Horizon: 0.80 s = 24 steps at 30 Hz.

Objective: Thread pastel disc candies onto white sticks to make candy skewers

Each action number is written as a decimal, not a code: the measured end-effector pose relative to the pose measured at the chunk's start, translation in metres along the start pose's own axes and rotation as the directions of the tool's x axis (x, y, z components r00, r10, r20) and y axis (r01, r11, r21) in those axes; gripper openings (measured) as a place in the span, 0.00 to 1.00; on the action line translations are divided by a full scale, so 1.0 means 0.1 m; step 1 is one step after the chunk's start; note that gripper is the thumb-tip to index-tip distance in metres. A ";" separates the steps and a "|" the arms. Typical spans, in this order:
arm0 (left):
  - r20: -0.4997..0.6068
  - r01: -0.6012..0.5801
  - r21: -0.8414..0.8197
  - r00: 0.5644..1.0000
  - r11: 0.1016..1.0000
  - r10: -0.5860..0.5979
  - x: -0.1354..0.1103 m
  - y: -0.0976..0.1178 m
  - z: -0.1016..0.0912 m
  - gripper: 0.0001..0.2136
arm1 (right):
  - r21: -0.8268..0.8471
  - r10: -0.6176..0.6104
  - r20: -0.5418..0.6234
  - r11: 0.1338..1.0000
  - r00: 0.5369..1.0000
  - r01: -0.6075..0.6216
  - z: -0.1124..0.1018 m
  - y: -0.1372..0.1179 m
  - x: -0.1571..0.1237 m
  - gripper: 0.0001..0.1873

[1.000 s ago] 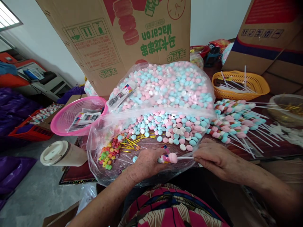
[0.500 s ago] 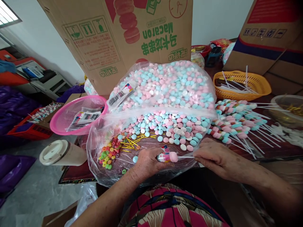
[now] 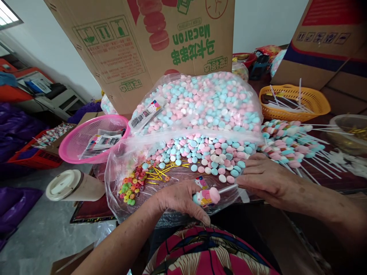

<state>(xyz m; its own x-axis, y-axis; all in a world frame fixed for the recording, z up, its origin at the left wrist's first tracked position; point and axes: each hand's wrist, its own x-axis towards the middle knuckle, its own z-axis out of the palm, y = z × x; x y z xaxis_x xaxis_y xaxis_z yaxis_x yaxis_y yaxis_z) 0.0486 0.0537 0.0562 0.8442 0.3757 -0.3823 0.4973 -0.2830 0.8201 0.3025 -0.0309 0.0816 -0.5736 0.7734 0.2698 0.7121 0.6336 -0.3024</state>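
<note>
My left hand [image 3: 183, 198] lies over the clear plastic, its thumb spread away from its fingers. In that gap is a candy skewer [image 3: 205, 196] of pink and blue pieces, with a printed wrapper around it. Its white stick [image 3: 228, 188] slants up to my right hand [image 3: 266, 177], whose fingertips meet the stick's end while the other fingers stretch out. Beyond both hands are loose pink, blue and white candies [image 3: 214, 165]. Golden twist ties [image 3: 157, 175] and small coloured candy rings [image 3: 133, 187] lie left of them.
A big bag of candies [image 3: 197, 99] rests against a cardboard box [image 3: 160, 65]. Finished skewers [image 3: 289, 149] are piled at right, near a yellow basket [image 3: 323, 105]. At left stand a pink basket [image 3: 67, 143] holding printed wrappers and a lidded cup [image 3: 88, 187].
My left hand has loosened, its thumb swinging down and away from the wrapped skewer. The skewer's stick now tilts upward to the right. My right hand has shifted slightly up, its fingers more extended.
</note>
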 end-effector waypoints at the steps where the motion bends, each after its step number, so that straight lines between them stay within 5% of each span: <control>1: 0.098 0.042 -0.111 0.995 0.993 -0.031 0.01 0.01 0.00 0.14 | -0.015 -0.013 -0.009 1.000 1.000 0.012 0.01 0.00 0.01 0.14; 4: 0.212 0.174 -0.309 0.971 0.935 -0.110 0.05 0.02 0.01 0.14 | -0.018 -0.025 -0.026 1.000 0.999 0.025 0.05 -0.01 0.01 0.15; 7: 0.126 0.159 -0.244 0.983 0.956 -0.132 0.10 0.03 0.03 0.14 | 0.015 -0.002 0.004 1.000 1.000 0.001 0.11 0.00 -0.01 0.15; 13: -0.049 -0.011 -0.091 0.999 0.996 0.007 0.13 0.02 0.08 0.12 | 0.057 0.049 0.114 0.997 0.992 -0.056 0.17 -0.04 -0.07 0.13; 19: -0.311 0.055 0.429 0.946 0.902 0.090 0.15 -0.05 0.17 0.14 | 0.062 0.058 0.133 0.996 0.989 -0.067 0.16 -0.21 -0.10 0.13; 24: -0.237 0.061 0.590 0.966 0.805 0.100 0.20 -0.01 0.23 0.09 | 0.076 0.069 0.122 0.994 0.990 -0.078 0.20 -0.34 0.01 0.13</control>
<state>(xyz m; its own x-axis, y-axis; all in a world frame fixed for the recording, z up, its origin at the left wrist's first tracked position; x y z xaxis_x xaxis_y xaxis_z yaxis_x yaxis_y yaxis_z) 0.0692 0.0409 0.0375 0.8180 0.5441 -0.1864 0.5703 -0.7251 0.3860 0.2699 -0.0510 0.0738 -0.5684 0.8117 0.1346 0.7220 0.5706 -0.3913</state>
